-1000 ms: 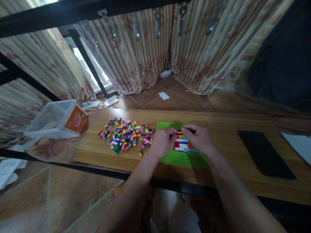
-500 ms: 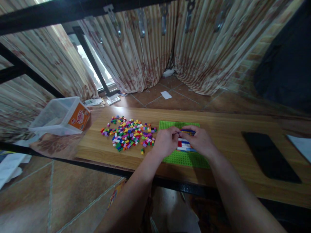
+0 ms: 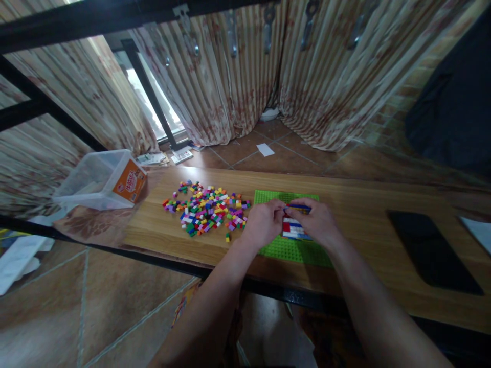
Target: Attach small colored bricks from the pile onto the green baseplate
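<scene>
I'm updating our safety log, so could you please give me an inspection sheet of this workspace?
Surface: wood-grain tabletop; a black flat object lies toward its right end.
Work items: green studded baseplate bearing rows of bricks, partly hidden by the hands.
Clutter: loose multicoloured bricks spread left of the baseplate; translucent bin with an orange label at far left.
Grips: left grip and right grip, both bare hands, fingertips close together over the baseplate; a dark blue strip shows by the right fingers, hold unclear.
Cables: nothing seen.
Surroundings: striped curtains behind, tiled floor, white paper on the floor beyond the tabletop.
</scene>
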The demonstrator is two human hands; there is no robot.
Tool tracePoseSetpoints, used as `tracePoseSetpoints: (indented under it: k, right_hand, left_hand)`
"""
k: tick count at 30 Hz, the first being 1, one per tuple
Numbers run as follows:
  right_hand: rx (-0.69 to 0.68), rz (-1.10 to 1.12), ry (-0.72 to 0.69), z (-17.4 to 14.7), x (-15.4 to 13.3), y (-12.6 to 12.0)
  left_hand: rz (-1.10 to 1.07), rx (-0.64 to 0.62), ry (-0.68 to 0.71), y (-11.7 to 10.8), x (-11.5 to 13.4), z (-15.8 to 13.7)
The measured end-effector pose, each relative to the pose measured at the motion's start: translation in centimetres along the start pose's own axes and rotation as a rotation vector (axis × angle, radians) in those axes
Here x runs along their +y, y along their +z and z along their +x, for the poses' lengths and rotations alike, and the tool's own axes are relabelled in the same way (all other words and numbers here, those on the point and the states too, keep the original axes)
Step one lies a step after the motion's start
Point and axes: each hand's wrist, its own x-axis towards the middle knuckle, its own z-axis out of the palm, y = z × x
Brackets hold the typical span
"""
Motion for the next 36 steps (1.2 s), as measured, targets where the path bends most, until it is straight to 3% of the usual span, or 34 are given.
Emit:
tracePoseSetpoints:
  k: [22,27,36]
  right_hand:
    - [-0.015,-0.022,-0.03,0.1,0.4,-0.1]
    - [-0.029,-0.02,-0.039,-0.1,0.6,-0.2]
    - [-0.032,-0.054,-0.094,-0.2,0.7,-0.4]
  left_hand:
    - [0.162,-0.025,0.009,-0.4,0.0,-0.3]
    - [0.275,0.012,-0.087,-1.1,-1.1,-0.1]
    - [0.54,0.188,-0.265,-4.3,-4.9,1.5]
